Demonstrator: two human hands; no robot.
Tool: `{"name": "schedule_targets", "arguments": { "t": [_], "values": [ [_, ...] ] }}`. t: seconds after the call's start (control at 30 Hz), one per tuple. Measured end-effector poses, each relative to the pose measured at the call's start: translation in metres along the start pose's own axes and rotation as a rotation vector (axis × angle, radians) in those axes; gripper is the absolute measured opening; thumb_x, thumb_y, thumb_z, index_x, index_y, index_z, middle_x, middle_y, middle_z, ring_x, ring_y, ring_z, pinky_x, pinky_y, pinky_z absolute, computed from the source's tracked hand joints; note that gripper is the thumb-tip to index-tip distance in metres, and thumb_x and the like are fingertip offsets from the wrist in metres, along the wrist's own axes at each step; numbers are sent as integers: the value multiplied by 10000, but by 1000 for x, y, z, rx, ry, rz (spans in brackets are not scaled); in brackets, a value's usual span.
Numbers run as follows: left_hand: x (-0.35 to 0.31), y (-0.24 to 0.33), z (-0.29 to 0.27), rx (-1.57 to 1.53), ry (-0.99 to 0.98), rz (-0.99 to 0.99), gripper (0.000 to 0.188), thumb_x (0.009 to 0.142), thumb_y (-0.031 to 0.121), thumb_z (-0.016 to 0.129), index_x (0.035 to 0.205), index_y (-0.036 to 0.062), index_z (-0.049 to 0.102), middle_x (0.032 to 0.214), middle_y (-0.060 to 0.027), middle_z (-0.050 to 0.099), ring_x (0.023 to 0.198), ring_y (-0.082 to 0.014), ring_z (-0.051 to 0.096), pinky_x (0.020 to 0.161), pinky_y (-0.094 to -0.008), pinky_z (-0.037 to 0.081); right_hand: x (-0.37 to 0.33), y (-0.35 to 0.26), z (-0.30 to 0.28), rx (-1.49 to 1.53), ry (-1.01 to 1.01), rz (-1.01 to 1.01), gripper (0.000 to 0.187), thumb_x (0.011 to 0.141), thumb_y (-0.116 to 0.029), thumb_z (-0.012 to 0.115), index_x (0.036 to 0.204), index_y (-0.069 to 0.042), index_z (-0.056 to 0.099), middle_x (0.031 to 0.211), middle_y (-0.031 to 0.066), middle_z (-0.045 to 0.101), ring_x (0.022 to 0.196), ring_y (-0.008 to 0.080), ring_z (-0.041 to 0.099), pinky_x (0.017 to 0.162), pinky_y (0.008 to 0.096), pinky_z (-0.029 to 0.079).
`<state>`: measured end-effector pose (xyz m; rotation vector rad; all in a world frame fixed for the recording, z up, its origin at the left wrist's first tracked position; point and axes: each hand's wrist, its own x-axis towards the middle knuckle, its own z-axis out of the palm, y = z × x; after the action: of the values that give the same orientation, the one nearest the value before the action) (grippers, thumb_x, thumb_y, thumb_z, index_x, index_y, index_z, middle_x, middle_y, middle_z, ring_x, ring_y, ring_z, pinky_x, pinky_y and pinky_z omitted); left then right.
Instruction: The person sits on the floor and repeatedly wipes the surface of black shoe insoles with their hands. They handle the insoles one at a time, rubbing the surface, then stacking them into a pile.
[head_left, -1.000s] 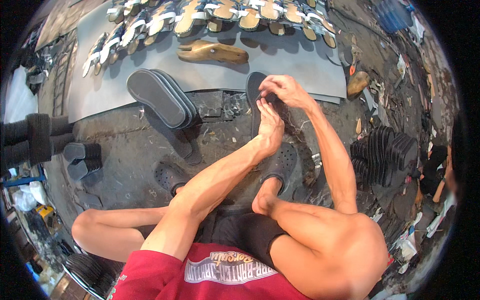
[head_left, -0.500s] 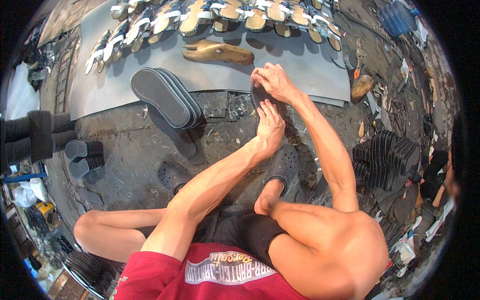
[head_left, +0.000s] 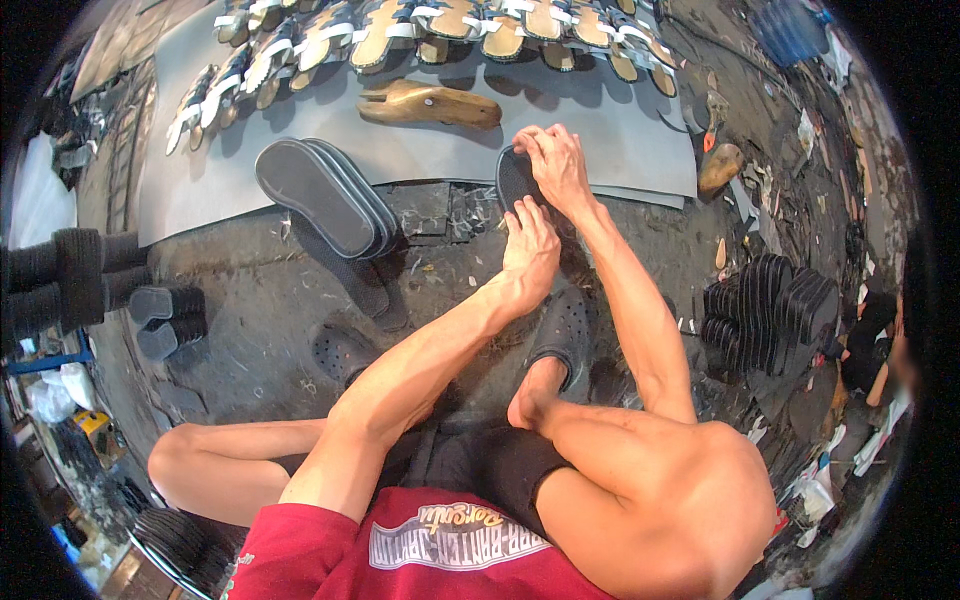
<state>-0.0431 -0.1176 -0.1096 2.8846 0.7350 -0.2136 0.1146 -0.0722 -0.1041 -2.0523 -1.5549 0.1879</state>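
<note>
A black shoe sole (head_left: pixel 512 183) lies on the ground in front of me, its far end beside the edge of a grey sheet. My left hand (head_left: pixel 531 245) rests on its near part, fingers stretched out and fairly flat. Over the sole's far right edge is my right hand (head_left: pixel 558 168), its fingers bent and its thumb side toward the sole; what lies under the fingertips is partly hidden. To the left stands a neat stack of black soles (head_left: pixel 325 200), with a textured dark sole (head_left: pixel 355 280) lying partly beneath it.
A wooden shoe last (head_left: pixel 430 104) lies on the grey sheet (head_left: pixel 220 190), before rows of sandals (head_left: pixel 385 38). Stacked soles (head_left: pixel 770 312) stand at right, with more soles (head_left: pixel 168 322) at left. My foot wears a dark clog (head_left: pixel 565 335). Another wooden last (head_left: pixel 719 170) lies far right.
My right hand's fingers have shifted slightly right across the sole's far end, so more of its surface shows. My left hand stays on the near part. The whole view has moved slightly.
</note>
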Motion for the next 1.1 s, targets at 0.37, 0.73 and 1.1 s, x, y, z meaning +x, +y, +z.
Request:
{"name": "schedule_targets", "arguments": {
  "t": [0.37,0.73,1.1],
  "values": [
    [-4,-22,-12,-150,23,45,715,889,113,750,1552,-55,540,1608,-271,516,1508,-442,485,1215,-594,406,-66,12,-30,-118,82,93,232,1142,-210,550,1163,-102,754,1107,14,790,1074,281,655,954,476,470],
    [33,-65,-28,-307,26,232,826,562,292,1043,1305,121,727,1318,-90,660,1328,-340,602,1041,-516,525,-235,-96,-55,-37,133,128,190,986,-71,750,1175,-80,763,1049,58,764,1010,288,680,855,454,487],
    [106,-71,-22,-278,-286,244,908,532,171,1060,1318,48,625,1308,-226,683,1202,-461,716,992,-551,596,-148,-74,8,-14,190,-6,220,984,-101,760,1204,-87,757,1033,36,775,874,268,666,788,430,496]
  ]
}}
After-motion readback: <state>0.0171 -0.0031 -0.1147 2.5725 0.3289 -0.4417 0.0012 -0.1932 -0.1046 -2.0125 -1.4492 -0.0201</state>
